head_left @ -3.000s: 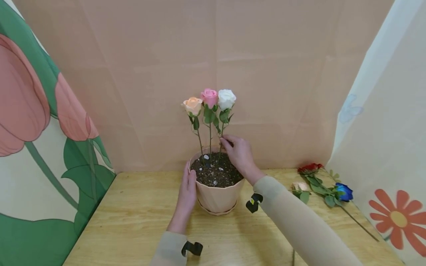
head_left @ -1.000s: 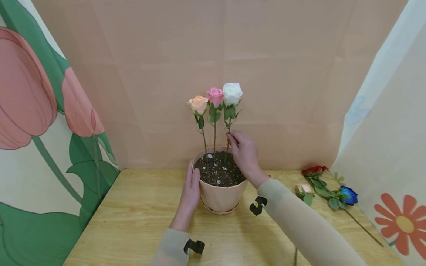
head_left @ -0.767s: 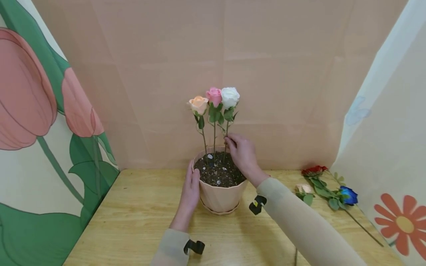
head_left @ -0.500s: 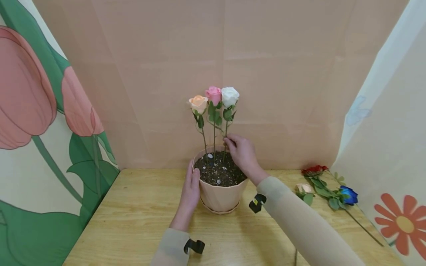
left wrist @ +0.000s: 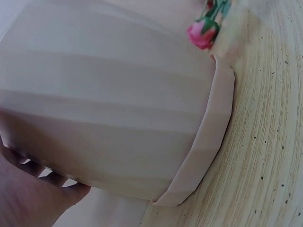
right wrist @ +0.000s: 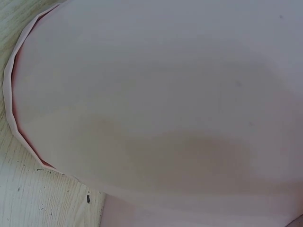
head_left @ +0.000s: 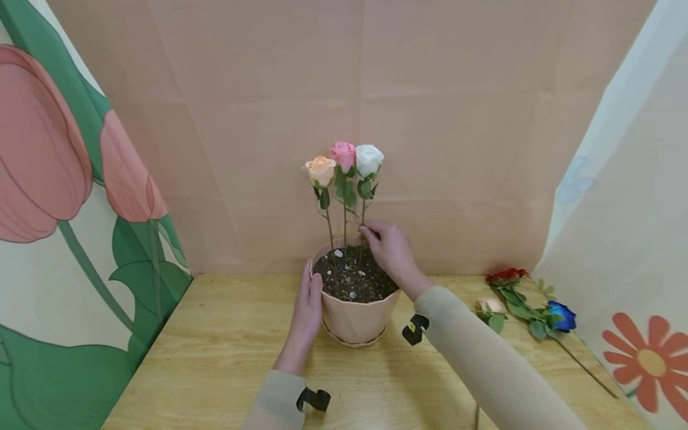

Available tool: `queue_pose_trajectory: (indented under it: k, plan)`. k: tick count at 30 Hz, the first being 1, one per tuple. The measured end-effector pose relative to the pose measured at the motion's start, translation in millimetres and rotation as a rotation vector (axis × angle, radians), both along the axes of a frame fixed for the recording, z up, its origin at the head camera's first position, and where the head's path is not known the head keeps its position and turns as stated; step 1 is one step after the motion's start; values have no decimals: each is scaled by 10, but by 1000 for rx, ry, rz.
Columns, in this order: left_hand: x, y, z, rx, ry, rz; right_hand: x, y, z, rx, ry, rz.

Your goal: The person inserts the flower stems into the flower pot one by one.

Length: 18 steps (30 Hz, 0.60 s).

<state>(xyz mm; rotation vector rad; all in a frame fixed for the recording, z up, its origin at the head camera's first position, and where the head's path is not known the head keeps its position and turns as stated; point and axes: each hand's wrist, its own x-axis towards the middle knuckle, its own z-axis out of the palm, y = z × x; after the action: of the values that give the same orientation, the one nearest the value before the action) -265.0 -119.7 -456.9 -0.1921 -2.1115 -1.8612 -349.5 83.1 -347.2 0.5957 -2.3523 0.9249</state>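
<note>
In the head view a pink pot [head_left: 357, 322] of dark soil stands on the table. My left hand [head_left: 307, 304] rests along its left wall, fingers fairly straight; the left wrist view shows this hand [left wrist: 28, 194] against the pot [left wrist: 104, 94]. My right hand [head_left: 392, 248] pinches the stem of a white rose [head_left: 369, 160] between thumb and fingers, above the soil. A pink rose [head_left: 343, 155] and a peach rose [head_left: 320, 171] stand upright to its left, stems in the soil. Only the pot wall [right wrist: 156, 94] fills most of the right wrist view.
At the table's right lie a red rose [head_left: 505, 276], a blue rose [head_left: 561, 316] and a pale rose [head_left: 490, 305]. A pink cloth [head_left: 258, 119] hangs behind the pot, with printed flower cloths at both sides. In the left wrist view a pink flower [left wrist: 202, 34] shows beyond the pot.
Over the last second the white rose has shifted left and slightly down, with my right hand moving along. The pink rose's head has shifted slightly left. My left hand has stayed at the pot.
</note>
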Motion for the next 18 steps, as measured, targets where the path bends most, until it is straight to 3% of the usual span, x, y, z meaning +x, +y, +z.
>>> queue_pose_trajectory:
  k: [18]
  plan:
    - [3,-24,5,2,-12,-8,15,2,-26,-98,-40,-38]
